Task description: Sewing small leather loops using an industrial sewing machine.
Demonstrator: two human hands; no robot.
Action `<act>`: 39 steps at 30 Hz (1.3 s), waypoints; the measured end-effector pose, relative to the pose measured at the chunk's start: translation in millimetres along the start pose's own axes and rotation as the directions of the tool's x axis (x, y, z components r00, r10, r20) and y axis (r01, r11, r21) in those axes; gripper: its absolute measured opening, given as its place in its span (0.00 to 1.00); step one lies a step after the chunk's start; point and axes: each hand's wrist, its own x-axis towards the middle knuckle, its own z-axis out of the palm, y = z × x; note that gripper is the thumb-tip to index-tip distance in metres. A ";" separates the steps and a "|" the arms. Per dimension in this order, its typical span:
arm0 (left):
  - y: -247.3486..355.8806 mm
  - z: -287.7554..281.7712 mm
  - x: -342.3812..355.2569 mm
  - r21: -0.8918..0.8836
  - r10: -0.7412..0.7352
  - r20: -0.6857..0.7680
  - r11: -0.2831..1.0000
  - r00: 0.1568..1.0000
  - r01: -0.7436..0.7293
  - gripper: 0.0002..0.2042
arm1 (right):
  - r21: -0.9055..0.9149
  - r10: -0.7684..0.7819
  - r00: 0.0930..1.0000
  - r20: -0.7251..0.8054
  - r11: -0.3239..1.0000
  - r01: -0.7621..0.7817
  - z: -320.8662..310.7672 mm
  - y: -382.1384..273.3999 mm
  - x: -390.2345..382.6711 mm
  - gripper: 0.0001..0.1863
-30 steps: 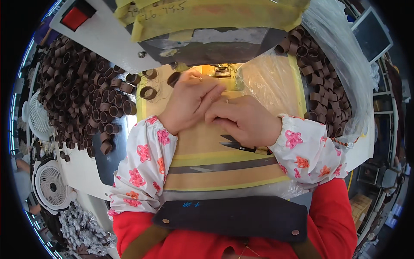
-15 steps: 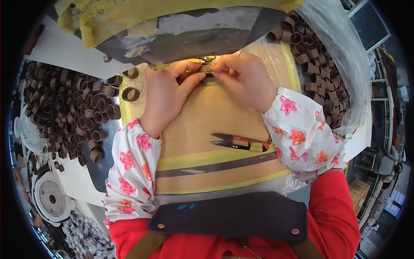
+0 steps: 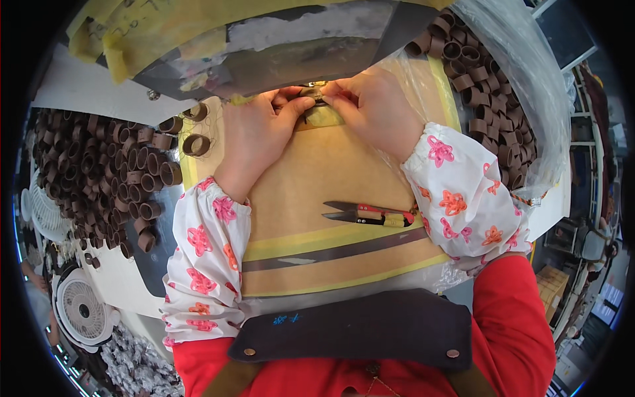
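My left hand (image 3: 261, 135) and my right hand (image 3: 374, 112) face each other at the lit working area of a sewing machine (image 3: 291, 46). The fingertips of both are closed on a small brown piece (image 3: 312, 94), partly hidden by my thumbs and the machine's head. The machine's bed under my wrists is covered with tan sheeting (image 3: 311, 165) edged in yellow tape. Snips with black blades and red and yellow handles (image 3: 367, 215) lie on it below my right hand.
Piles of brown loops sit at left (image 3: 99, 178) and right (image 3: 489, 112), the right pile beside clear plastic (image 3: 549, 132). A few loops with loose threads (image 3: 196, 144) lie near my left hand. A white fan (image 3: 83, 308) and a co-worker's arm (image 3: 33, 274) show at far left.
My hands have gone from overlapping to facing each other at the machine, moving up, with the brown piece between them. The snips, earlier partly under my right hand, are uncovered. The view has shifted.
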 end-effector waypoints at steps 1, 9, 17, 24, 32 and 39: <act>-0.1 0.2 -0.4 -0.006 0.007 -0.006 1.000 1.000 -0.007 0.13 | -0.003 -0.003 1.000 0.004 1.000 0.003 0.1 -1.3 0.4 0.04; 2.1 2.4 1.6 0.036 0.050 -0.012 0.998 0.999 -0.049 0.11 | -0.147 0.010 1.000 0.010 0.989 -0.008 -0.2 1.9 -0.5 0.06; -0.8 4.0 2.1 -0.031 0.023 -0.011 0.999 1.000 -0.024 0.11 | -0.269 0.127 0.988 0.086 0.958 -0.100 -0.5 -4.1 2.6 0.06; -4.9 4.1 0.5 -0.075 0.043 -0.025 0.996 0.999 -0.045 0.10 | -0.266 0.109 0.991 0.076 0.960 -0.085 -0.6 -3.0 0.9 0.06; 3.3 7.6 2.0 0.037 0.129 -0.062 0.991 0.990 -0.126 0.12 | -0.202 0.039 0.998 0.039 0.979 -0.031 -1.8 2.6 -5.4 0.05; 9.2 3.3 -3.2 0.050 0.114 -0.108 0.993 0.988 -0.109 0.12 | -0.110 0.067 0.996 0.053 0.992 -0.061 3.0 0.4 -4.6 0.07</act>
